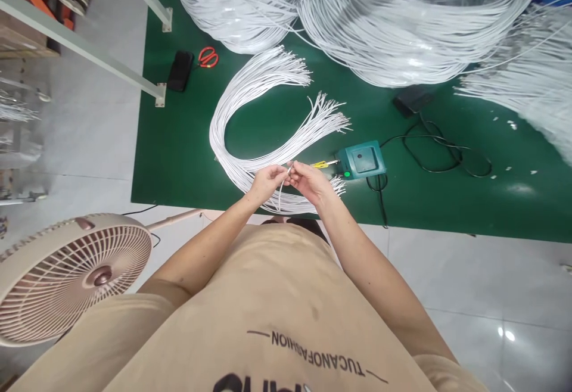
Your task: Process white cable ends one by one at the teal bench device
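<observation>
- The left hand [267, 183] and right hand [313, 184] meet in a narrow fingertip grip, both pinching one thin white cable [280, 195], its tail hanging below the fingers.
- Under the grip, and curving away beyond it to the left, white cable bundles [218, 127] lie on the green bench [179, 154].
- Just right of the grip sits a teal device [361, 161] with a green spot; a yellow piece [320, 165] lies between the two.
- Farther beyond the grip, to the left, are red-handled scissors [208, 57] beside a black case [180, 71].
- Larger white cable heaps [393, 28] lie well beyond the grip.
</observation>
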`<state>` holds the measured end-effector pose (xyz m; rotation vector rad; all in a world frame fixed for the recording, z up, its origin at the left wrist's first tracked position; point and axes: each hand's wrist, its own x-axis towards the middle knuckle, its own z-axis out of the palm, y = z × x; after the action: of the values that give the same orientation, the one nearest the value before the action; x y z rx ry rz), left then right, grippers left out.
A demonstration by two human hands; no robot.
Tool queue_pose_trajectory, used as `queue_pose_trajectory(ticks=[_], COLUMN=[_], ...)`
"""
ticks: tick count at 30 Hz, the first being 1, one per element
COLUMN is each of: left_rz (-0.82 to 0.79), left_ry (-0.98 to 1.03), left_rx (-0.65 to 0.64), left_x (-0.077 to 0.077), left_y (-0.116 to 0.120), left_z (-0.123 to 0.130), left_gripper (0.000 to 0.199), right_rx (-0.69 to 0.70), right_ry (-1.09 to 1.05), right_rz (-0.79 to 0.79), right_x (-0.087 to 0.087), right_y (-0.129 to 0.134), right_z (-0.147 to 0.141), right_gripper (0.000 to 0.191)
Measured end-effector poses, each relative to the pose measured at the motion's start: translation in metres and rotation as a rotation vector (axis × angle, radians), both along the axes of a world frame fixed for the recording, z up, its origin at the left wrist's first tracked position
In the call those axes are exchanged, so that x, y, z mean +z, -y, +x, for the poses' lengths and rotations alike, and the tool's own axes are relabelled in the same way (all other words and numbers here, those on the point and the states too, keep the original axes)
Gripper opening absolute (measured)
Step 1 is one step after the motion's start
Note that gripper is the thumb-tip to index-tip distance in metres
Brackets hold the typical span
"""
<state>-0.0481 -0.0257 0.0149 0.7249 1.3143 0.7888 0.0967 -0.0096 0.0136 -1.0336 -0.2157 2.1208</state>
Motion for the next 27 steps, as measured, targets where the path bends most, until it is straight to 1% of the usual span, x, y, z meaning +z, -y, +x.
queue_pose_trajectory(ticks=[2,6,8,11,13,14,17,19,20,22,24,27], left_rz=[0.002,0.005,0.001,0.016,0.009,-0.009,-0.117,-0.193,-0.223,-0.263,-0.289,-0.299], left_ry=[-0.042,-0.109,-0.117,-0.1,-0.072,-0.052,0.033,0.073,0.072,0.024,-0.044,-0.113], left_rx=[0.009,0.013,0.034,0.034,-0.013,-0.033,-0.028,0.008,0.022,0.043,0.049,0.052], left_x=[-0.001,-0.002,-0.001,0.002,0.005,0.006,0.003,-0.002,-0.007,-0.016,-0.026,-0.038], left_y=[0.0,-0.001,-0.003,-0.007,-0.01,-0.011,-0.015,-0.015,-0.016,-0.015,-0.016,-0.017], left_z=[0.005,0.017,0.023,0.03,0.034,0.035,0.04,0.042,0.044,0.047,0.05,0.056], left_gripper=[0.023,0.023,0.026,0.04,0.045,0.045,0.042,0.042,0.043,0.043,0.04,0.036], right_rx=[-0.013,-0.027,-0.017,0.06,0.138,0.179,0.368,0.538,0.607,0.678,0.747,0.974], right_ry=[0.036,0.202,0.304,0.545,0.78,0.911,1.266,1.386,1.42,1.487,1.56,1.572], right_rz=[-0.005,-0.017,0.049,0.24,0.415,0.533,0.976,1.205,1.272,1.317,1.299,1.272], right_x=[-0.001,-0.002,-0.003,-0.007,-0.01,-0.011,-0.017,-0.021,-0.024,-0.03,-0.039,-0.05], right_y=[0.0,-0.001,-0.001,-0.001,-0.001,-0.001,-0.002,-0.007,-0.011,-0.021,-0.032,-0.046], right_z=[0.004,0.014,0.018,0.024,0.028,0.03,0.041,0.052,0.058,0.071,0.082,0.093], right_gripper=[0.022,0.022,0.024,0.022,0.016,0.016,0.027,0.032,0.032,0.029,0.028,0.026])
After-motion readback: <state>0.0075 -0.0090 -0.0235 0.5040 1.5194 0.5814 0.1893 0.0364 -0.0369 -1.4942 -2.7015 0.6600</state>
